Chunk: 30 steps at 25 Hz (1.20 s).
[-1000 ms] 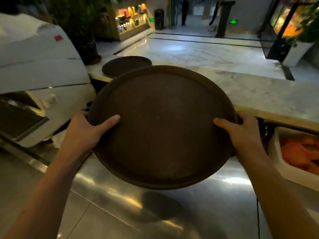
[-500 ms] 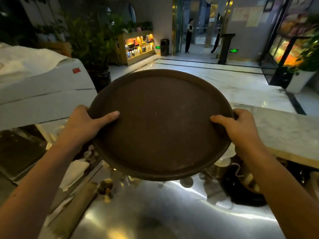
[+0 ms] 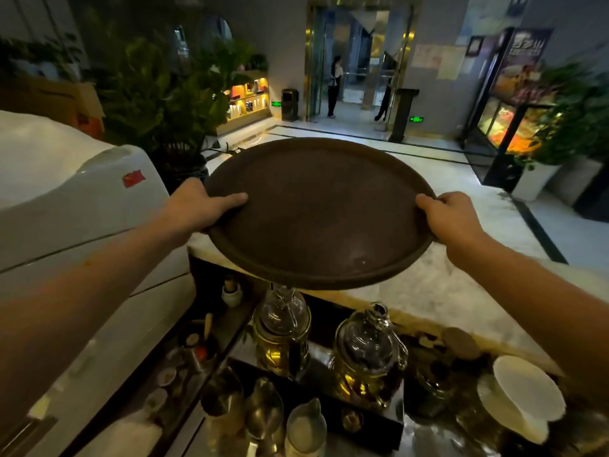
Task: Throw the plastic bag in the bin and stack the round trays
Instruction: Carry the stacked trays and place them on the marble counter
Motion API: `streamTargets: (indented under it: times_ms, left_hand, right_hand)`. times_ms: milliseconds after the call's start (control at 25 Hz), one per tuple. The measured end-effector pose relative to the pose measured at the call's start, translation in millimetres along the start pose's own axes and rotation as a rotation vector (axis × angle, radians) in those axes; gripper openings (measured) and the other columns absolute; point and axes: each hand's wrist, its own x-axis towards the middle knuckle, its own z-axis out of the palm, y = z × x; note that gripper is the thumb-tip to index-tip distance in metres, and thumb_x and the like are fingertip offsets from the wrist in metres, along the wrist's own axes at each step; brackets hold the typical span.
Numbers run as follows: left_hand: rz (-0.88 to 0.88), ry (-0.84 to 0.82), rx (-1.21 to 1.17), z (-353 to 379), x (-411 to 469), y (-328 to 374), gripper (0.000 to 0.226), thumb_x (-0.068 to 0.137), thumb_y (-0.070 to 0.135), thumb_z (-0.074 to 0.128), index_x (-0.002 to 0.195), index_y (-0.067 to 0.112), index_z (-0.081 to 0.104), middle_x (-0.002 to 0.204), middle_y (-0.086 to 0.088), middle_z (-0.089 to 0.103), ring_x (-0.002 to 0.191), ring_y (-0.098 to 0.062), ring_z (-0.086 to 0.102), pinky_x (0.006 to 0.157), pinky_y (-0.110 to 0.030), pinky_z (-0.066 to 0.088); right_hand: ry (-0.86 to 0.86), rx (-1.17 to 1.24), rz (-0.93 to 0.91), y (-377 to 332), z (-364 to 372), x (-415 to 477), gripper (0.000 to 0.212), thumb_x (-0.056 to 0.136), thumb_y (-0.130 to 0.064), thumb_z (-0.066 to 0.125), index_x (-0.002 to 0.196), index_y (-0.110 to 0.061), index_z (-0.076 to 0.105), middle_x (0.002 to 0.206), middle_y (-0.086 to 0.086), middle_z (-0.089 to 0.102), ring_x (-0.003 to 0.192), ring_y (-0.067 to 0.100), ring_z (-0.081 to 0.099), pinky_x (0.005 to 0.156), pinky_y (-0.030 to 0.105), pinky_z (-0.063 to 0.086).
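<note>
A large dark brown round tray (image 3: 321,216) hangs in the air over the marble counter (image 3: 461,291), held level between both hands. My left hand (image 3: 197,206) grips its left rim with the thumb lying on the tray's top. My right hand (image 3: 449,217) grips the right rim the same way. The second round tray seen earlier on the counter is hidden behind the held tray. No plastic bag or bin for it shows near me.
Two glass jars (image 3: 281,328) with golden liquid stand below the tray on a lower shelf, among metal cups and white bowls (image 3: 524,390). A big white machine (image 3: 75,199) fills the left. Potted plants, a lobby floor and people by a doorway lie beyond.
Both hands have carried the tray up and forward, from above the steel worktop to above the marble counter. My view has lifted toward the lobby. The grip is unchanged.
</note>
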Motion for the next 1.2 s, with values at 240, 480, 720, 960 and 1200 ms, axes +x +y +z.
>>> streamTargets:
  times_ms: [240, 480, 720, 960, 1200]
  left_hand:
    - [-0.052, -0.016, -0.026, 12.9, 117.3, -15.6, 0.039, 0.096, 0.029, 0.058, 0.118, -0.003, 0.053, 0.08, -0.011, 0.057, 0.063, -0.019, 0.056, 0.047, -0.028, 0.039]
    - [-0.097, 0.027, 0.058, 42.5, 206.5, -47.7, 0.035, 0.098, 0.02, 0.052, 0.126, -0.002, 0.048, 0.113, -0.023, 0.057, 0.085, -0.031, 0.06, 0.048, -0.031, 0.042]
    - [-0.092, 0.082, 0.238, 79.0, 257.8, -90.9, 0.039, 0.098, 0.024, 0.052, 0.129, 0.0, 0.049, 0.125, -0.02, 0.055, 0.114, -0.04, 0.054, 0.088, -0.043, 0.047]
    - [-0.026, 0.064, 0.475, 120.2, 272.2, -137.3, 0.039, 0.098, 0.026, 0.05, 0.122, -0.004, 0.056, 0.125, -0.025, 0.057, 0.115, -0.043, 0.054, 0.09, -0.043, 0.045]
    - [0.069, 0.129, 0.614, 137.2, 278.4, -149.1, 0.033, 0.098, 0.024, 0.05, 0.106, -0.007, 0.061, 0.109, -0.029, 0.062, 0.103, -0.044, 0.058, 0.077, -0.041, 0.043]
  right_hand:
    - [-0.066, -0.188, 0.033, -19.4, 73.4, 75.7, 0.025, 0.1, -0.025, 0.042, 0.115, -0.007, 0.051, 0.103, 0.017, 0.059, 0.081, 0.025, 0.055, 0.066, 0.034, 0.047]
    - [-0.16, -0.358, 0.005, -21.5, 132.2, 134.1, 0.02, 0.103, -0.023, 0.037, 0.111, -0.008, 0.048, 0.097, 0.013, 0.055, 0.067, 0.017, 0.047, 0.052, 0.024, 0.041]
    - [-0.233, -0.425, -0.003, 28.2, 187.9, 164.1, 0.02, 0.098, -0.018, 0.037, 0.103, -0.001, 0.047, 0.087, 0.015, 0.049, 0.059, 0.023, 0.047, 0.047, 0.03, 0.042]
    - [-0.258, -0.556, -0.006, 77.3, 218.4, 169.9, 0.03, 0.101, -0.022, 0.035, 0.111, 0.002, 0.05, 0.101, 0.021, 0.058, 0.063, 0.026, 0.058, 0.066, 0.041, 0.056]
    - [-0.252, -0.605, -0.042, 102.4, 228.9, 169.8, 0.025, 0.101, -0.025, 0.036, 0.099, -0.005, 0.051, 0.099, 0.021, 0.063, 0.085, 0.035, 0.066, 0.08, 0.046, 0.057]
